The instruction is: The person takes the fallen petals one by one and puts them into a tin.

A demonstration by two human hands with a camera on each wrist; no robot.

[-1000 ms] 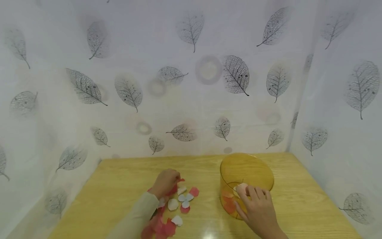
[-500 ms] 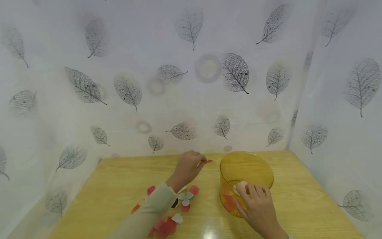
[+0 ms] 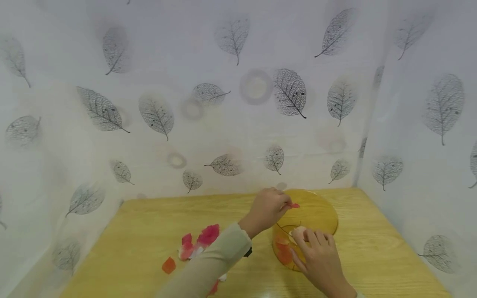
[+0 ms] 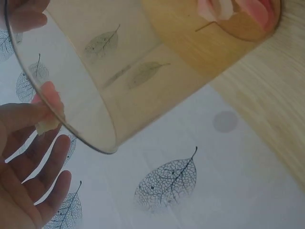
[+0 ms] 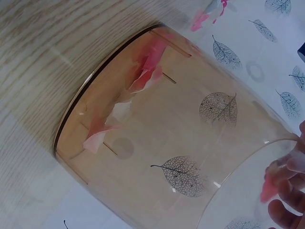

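In the head view my left hand (image 3: 265,211) pinches a small pinkish-red petal (image 3: 295,205) over the amber see-through container (image 3: 316,209). The left wrist view shows the petal (image 4: 49,102), pink with a pale yellow base, between thumb and fingers right at the container's rim (image 4: 76,133). My right hand (image 3: 321,258) grips the container at its near right side, its fingers (image 4: 28,19) overlapping the rim. Pink petals (image 5: 147,67) and a white petal (image 5: 118,113) lie inside near the container's bottom. A pale petal (image 3: 297,233) shows beside my right fingertips.
Left of the container, a crimson petal (image 3: 208,234), an orange petal (image 3: 169,265) and several others lie scattered on the wooden table (image 3: 149,223). My left sleeve (image 3: 212,263) covers part of the pile. Leaf-printed white sheeting (image 3: 238,124) stands behind and at both sides.
My left hand has lifted from the petal pile, holding a petal, and travelled right to the container. My right hand has kept its place there. The head view has shifted slightly.
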